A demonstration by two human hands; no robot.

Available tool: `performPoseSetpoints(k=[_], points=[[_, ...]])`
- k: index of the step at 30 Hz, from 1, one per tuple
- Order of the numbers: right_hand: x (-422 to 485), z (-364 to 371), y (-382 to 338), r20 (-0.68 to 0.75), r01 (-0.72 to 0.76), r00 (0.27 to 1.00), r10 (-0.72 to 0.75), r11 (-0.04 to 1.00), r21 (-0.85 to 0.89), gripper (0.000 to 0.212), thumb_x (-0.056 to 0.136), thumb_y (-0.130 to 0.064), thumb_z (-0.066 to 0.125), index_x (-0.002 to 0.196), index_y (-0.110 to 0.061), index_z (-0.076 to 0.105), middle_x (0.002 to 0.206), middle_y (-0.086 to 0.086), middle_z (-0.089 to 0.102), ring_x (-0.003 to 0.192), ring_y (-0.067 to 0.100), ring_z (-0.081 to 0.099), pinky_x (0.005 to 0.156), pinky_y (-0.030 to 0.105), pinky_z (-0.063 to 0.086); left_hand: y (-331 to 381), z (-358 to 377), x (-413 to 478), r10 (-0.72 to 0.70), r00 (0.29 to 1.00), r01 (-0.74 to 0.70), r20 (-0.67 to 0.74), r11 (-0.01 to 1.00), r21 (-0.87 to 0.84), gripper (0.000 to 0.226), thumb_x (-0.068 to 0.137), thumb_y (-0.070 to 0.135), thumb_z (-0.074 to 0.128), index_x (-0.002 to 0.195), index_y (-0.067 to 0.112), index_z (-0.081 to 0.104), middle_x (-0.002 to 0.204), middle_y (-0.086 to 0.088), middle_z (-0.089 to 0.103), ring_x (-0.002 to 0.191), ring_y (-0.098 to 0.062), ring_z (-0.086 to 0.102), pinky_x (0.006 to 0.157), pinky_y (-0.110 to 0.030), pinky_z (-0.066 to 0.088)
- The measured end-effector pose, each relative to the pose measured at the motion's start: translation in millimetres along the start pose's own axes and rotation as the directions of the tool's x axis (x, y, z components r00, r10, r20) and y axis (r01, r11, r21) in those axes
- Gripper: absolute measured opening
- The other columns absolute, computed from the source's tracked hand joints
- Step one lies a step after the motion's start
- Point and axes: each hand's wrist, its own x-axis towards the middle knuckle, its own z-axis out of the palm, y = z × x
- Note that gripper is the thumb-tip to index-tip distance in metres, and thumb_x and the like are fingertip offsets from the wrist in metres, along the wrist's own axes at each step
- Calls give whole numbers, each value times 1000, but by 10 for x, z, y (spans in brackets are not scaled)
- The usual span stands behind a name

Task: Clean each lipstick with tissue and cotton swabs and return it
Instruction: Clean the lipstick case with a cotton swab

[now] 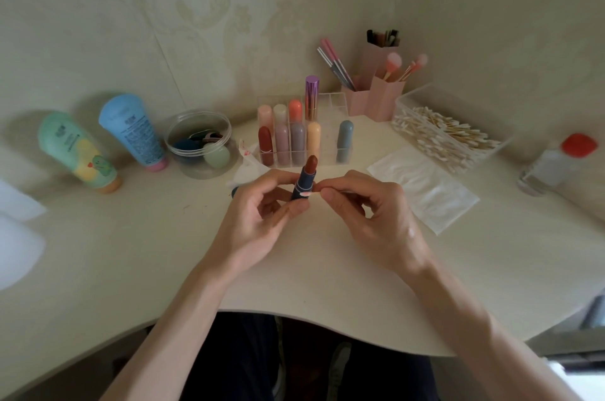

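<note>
Centrally, the left hand (262,207) is gripping an uncapped lipstick (302,183), fingers curling round its dark blue tube, with the brown-red bullet pointing up and tilting slightly right. The right hand (370,214) is pinching a cotton swab (309,194) between thumb and forefinger, its tip touching the tube's side. Both are hovering over the desk (163,253), just below the clear organizer (329,138) in the frame, with a tissue (425,191) lying to the right.
</note>
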Motion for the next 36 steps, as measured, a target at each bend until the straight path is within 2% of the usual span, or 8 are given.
performPoseSetpoints(k=[4, 8, 13, 19, 22, 27, 30, 36], points=[[4, -7, -2, -10, 1, 1000, -1, 1000, 3, 15, 100, -13, 70, 110, -17, 81, 76, -3, 65, 65, 15, 49, 64, 22, 39, -2, -4, -8, 82, 995, -84, 52, 996, 31, 31, 99, 8, 65, 129, 13, 70, 108, 2, 73, 93, -19, 66, 85, -32, 53], [5, -3, 0, -11, 8, 1000, -8, 1000, 4, 14, 99, -13, 70, 109, -13, 81, 76, -4, 65, 65, 14, 49, 64, 20, 38, -12, -11, -8, 90, 994, -89, 58, 996, -14, 45, 88, 21, 78, 132, 15, 68, 115, -12, 71, 97, -40, 61, 82, -56, 49], [6, 6, 21, 10, 24, 1000, -24, 999, -22, 14, 99, -11, 71, 108, -12, 81, 74, -12, 60, 64, 11, 48, 64, 20, 38, -25, 12, 5, 37, 999, -38, -22, 998, -56, 41, 81, 18, 80, 121, 20, 73, 109, -3, 78, 99, -35, 71, 90, -48, 55], [4, -2, 9, -6, 10, 1000, -10, 1000, -19, 15, 99, -11, 71, 110, -14, 81, 76, -7, 64, 65, 12, 50, 64, 18, 38, -27, 5, -5, 26, 1000, -26, 11, 999, -35, 23, 94, -2, 68, 115, 7, 68, 94, 4, 78, 87, -16, 74, 83, -16, 51], [5, -8, 9, -20, 7, 1000, -8, 1000, -21, 16, 99, -13, 71, 110, -14, 81, 77, -6, 65, 65, 12, 49, 64, 18, 38, -6, -7, -17, 20, 998, -20, 63, 1000, -16, 25, 102, 4, 59, 124, 12, 68, 94, -1, 75, 93, -14, 70, 84, -18, 48], [3, 0, 8, 1, 15, 1000, -15, 999, -30, 14, 99, -12, 70, 108, -11, 81, 77, -9, 64, 65, 11, 50, 64, 18, 38, -12, 5, -17, 16, 999, -16, 49, 1000, -15, 32, 89, 23, 77, 119, 16, 71, 104, -3, 75, 93, -28, 70, 84, -44, 53], [12, 0, 14, 17, 29, 999, -28, 999, -44, 12, 100, -12, 70, 106, -11, 81, 79, -14, 62, 65, 10, 50, 64, 18, 38, -42, 1, -4, 17, 999, -16, 37, 999, -40, 24, 89, 22, 74, 112, 18, 73, 97, -2, 77, 83, -24, 71, 84, -32, 54], [17, -23, 23, -35, 17, 999, -19, 998, -61, 11, 100, -15, 69, 103, -12, 79, 86, -8, 70, 69, 16, 56, 63, 26, 44, -46, -3, -9, 59, 993, -58, 99, 998, -7, 25, 99, -1, 63, 122, 6, 71, 93, 12, 74, 79, -13, 66, 86, -18, 49]])
